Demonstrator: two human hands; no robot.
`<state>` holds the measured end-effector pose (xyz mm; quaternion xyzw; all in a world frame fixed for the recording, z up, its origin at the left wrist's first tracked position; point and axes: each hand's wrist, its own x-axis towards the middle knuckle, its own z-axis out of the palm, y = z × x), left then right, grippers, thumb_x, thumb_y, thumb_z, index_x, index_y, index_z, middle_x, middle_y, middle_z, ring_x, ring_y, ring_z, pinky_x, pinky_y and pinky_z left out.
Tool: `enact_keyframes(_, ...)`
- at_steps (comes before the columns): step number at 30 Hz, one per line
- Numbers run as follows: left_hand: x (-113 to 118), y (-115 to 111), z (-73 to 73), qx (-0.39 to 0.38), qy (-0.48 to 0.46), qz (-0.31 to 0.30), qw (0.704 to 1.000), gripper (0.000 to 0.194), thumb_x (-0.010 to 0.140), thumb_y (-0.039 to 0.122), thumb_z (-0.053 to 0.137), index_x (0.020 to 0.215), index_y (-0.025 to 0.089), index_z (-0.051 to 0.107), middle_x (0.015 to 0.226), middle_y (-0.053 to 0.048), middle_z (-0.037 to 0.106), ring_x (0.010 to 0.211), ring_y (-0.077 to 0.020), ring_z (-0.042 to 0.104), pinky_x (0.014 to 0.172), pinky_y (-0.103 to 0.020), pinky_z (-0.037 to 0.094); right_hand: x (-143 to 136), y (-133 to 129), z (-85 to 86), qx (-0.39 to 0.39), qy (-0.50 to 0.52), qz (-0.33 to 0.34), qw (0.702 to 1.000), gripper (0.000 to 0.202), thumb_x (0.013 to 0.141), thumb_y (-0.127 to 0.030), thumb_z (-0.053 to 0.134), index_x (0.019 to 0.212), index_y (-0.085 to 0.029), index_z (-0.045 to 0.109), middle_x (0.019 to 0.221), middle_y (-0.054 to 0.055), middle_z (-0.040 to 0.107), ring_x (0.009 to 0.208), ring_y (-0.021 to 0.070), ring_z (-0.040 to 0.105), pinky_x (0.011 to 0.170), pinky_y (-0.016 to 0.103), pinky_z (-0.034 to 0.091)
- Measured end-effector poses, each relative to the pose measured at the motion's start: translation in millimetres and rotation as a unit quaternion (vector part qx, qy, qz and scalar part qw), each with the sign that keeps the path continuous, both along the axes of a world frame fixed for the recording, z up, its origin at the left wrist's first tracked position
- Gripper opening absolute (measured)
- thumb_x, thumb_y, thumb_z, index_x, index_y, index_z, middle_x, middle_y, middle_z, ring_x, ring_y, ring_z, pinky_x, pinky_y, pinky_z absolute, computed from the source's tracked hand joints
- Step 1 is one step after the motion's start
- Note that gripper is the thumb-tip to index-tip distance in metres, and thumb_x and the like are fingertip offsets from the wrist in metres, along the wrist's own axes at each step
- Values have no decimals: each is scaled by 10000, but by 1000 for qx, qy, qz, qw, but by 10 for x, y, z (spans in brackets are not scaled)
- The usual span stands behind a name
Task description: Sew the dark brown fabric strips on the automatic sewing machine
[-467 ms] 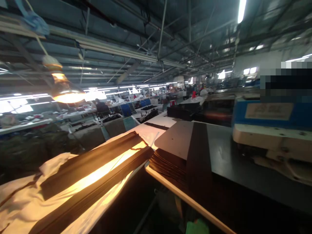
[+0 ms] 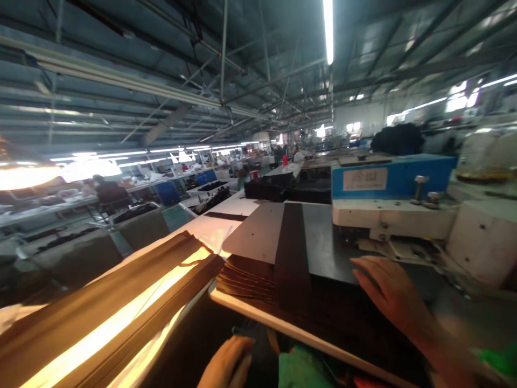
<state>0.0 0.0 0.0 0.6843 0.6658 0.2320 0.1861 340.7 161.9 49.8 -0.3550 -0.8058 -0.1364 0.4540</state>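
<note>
My right hand (image 2: 390,293) lies flat, fingers spread, on the dark table top (image 2: 323,248) beside a long dark fabric strip (image 2: 291,253) that runs away from me. My left hand (image 2: 226,364) is low at the bottom edge, below the table's pale front edge (image 2: 283,326); its fingers are loosely curled and blurred, and whether it holds anything is unclear. A fanned stack of dark fabric pieces (image 2: 244,277) overhangs the table's left corner. Right behind my right hand stands the sewing machine (image 2: 393,207), blue and cream.
Long dark fabric strips (image 2: 100,318) lie on white cloth at the left under a glowing lamp (image 2: 24,175). A grey board (image 2: 256,231) rests on the table. Further benches, bins and a seated person (image 2: 107,191) fill the hall behind.
The view has swung to the right and down. Both my hands have come into view; the right one now rests on the table.
</note>
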Motion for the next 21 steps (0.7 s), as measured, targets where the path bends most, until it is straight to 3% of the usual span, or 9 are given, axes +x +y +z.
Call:
enact_keyframes(2, 46, 296, 173, 75, 17, -24, 997, 251, 841, 350, 418, 1027, 254, 556, 1024, -69, 589, 974, -199, 539, 895, -340, 432, -1, 53, 18, 1, -5, -26, 1000, 261, 851, -326, 419, 1016, -169, 546, 941, 88, 598, 896, 209, 543, 813, 374, 404)
enact_keyframes(6, 33, 877, 591, 212, 61, -30, 975, 230, 843, 288, 404, 1011, 216, 544, 967, -62, 605, 915, -187, 561, 819, -324, 460, -41, 89, -11, -7, -4, -51, 999, 236, 854, -318, 416, 989, -177, 548, 930, 75, 598, 894, 205, 540, 815, 375, 392)
enact_keyframes(11, -24, 1614, 934, 292, 94, 3, 952, 227, 822, 227, 408, 996, 193, 551, 958, -52, 607, 919, -196, 551, 812, -341, 428, -71, 108, -20, -31, -15, -78, 996, 218, 852, -328, 408, 960, -200, 548, 914, 48, 605, 885, 197, 547, 792, 361, 398)
enact_keyframes(16, 170, 2188, 939, 296, 97, 16, 950, 236, 826, 207, 410, 1022, 201, 540, 1018, -47, 596, 958, -200, 523, 840, -352, 380, -50, 136, -33, -62, -12, -118, 991, 221, 857, -348, 377, 921, -219, 545, 897, 32, 612, 866, 187, 564, 768, 339, 423)
enact_keyframes(21, 317, 2421, 812, 291, 75, -17, 953, 273, 826, 236, 426, 1085, 220, 509, 1089, -48, 567, 1009, -213, 493, 920, -396, 309, -49, 134, -33, -82, -11, -155, 984, 226, 864, -321, 354, 912, -220, 551, 899, 32, 612, 876, 185, 568, 782, 331, 433)
